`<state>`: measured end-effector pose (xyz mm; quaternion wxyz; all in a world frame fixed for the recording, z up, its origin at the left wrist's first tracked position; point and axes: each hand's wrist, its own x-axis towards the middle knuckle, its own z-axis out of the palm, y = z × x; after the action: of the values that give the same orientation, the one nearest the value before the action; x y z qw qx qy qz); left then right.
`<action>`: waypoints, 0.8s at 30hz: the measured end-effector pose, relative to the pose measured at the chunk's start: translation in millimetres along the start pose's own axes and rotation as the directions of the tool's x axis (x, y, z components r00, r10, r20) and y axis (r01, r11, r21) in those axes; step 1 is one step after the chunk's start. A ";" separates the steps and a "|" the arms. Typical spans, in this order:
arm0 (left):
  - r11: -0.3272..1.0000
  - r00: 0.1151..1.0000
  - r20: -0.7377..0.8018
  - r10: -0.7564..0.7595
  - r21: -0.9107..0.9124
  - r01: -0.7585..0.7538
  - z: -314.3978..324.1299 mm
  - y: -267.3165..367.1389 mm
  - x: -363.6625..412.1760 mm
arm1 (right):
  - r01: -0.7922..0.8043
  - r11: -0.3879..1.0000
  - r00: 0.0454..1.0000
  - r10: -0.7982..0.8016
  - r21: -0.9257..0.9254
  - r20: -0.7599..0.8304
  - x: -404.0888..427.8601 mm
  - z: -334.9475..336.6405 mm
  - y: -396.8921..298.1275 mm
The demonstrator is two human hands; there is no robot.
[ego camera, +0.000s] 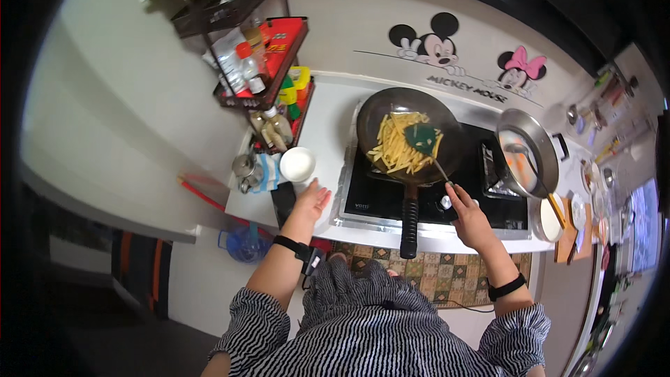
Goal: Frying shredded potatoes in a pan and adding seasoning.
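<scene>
My right hand [469, 217] grips the handle of a spatula with a dark green blade [420, 137]. The blade lies on pale yellow strips of food, perhaps cut potato [393, 141], inside a dark wok [445, 111]. The wok rests on the left side of a black glass cooktop [377, 196], its ribbed handle pointing towards me. Over the counter at left, my left hand [314, 202] has its fingers extended and holds nothing. Just beyond its fingertips stands a small white bowl [298, 164]; whether anything white is in it, I cannot tell.
On the right stands a metal pot [548, 167] holding a ladle [517, 148] and whitish liquid with orange bits. A white bowl [548, 222] and a wooden cutting board [565, 243] lie nearer. At left are a metal cruet [244, 166] and a tiered rack [230, 99] of seasonings.
</scene>
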<state>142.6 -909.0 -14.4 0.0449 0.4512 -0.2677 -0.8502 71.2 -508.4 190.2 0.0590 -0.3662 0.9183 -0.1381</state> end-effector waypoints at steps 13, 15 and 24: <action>0.977 0.988 -0.145 0.060 -0.193 -0.087 6.4 21.5 61.4 | -0.224 0.947 0.968 0.244 0.230 -0.061 -20.5 -1.9 -18.5; 0.980 0.996 -0.043 0.080 -0.181 -0.086 4.6 23.4 26.6 | -0.221 0.935 0.960 0.258 0.276 -0.105 -26.6 -1.2 -20.7; 0.914 0.901 0.314 0.299 0.177 -0.365 72.2 -16.5 -216.1 | -0.115 0.921 0.911 0.247 0.371 -0.331 -87.9 6.5 -3.9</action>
<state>215.4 -796.3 170.4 0.0988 0.2760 -0.4419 -0.8478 138.9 -451.9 185.8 -0.0399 -0.2293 0.9047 -0.3567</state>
